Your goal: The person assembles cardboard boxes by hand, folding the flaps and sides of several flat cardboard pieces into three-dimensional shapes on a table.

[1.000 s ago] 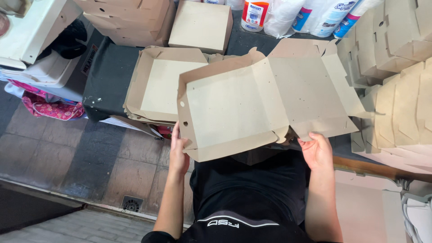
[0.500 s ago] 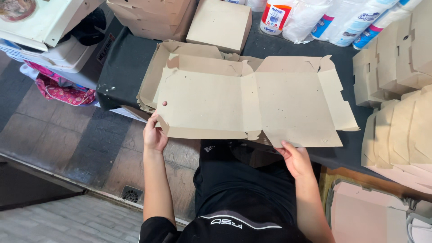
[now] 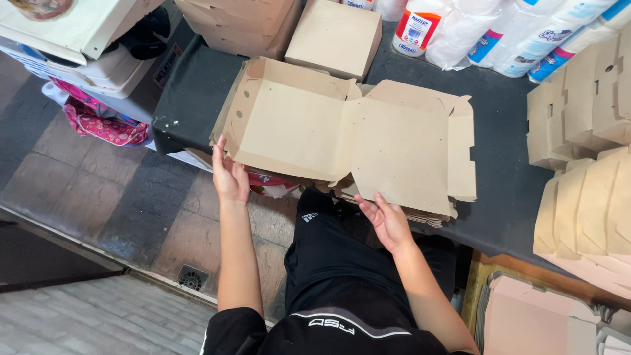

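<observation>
An unfolded brown cardboard box (image 3: 348,138) lies open and nearly flat on a stack of flat box blanks (image 3: 420,213) at the near edge of a dark table (image 3: 190,85). My left hand (image 3: 229,172) touches the box's left near corner with the fingers spread. Just below the right half's near edge is my right hand (image 3: 388,220), palm up, fingers apart, holding nothing that I can see.
A closed brown box (image 3: 335,36) and bigger cartons (image 3: 236,23) stand at the back. Paper rolls and a white bottle (image 3: 414,29) line the far right. Folded boxes (image 3: 585,151) are stacked at right. White bins (image 3: 85,59) and pink cloth (image 3: 98,121) sit at left.
The box, held up and tilted a second ago, has come down flat onto the stack. Both hands have loosened from its near edge.
</observation>
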